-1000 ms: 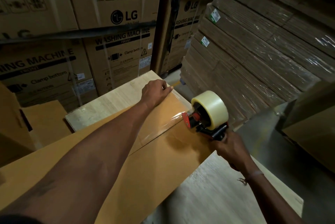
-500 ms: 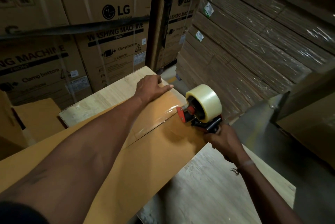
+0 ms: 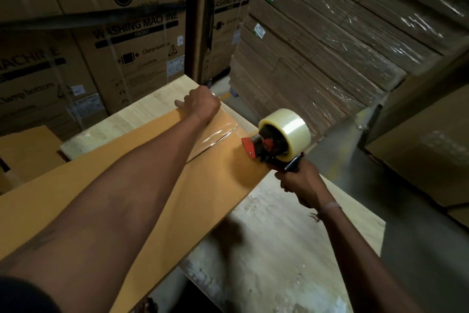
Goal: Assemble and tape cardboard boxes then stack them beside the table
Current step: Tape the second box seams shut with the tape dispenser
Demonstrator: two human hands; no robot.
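A warehouse of stacked cartons is seen behind the bench [image 3: 291,224]. The box [image 3: 106,186] lies on it, seam running away; the left hand [image 3: 203,104] presses the tape's far end, fingers flat. The right hand [image 3: 302,183], nearer, is clamped on the tape gun [image 3: 276,140].

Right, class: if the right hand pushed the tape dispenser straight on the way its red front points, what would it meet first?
Probably the strip of clear tape on the flat brown cardboard box, then the left hand pressing its far end. The right hand grips the red tape dispenser; depth is unclear.
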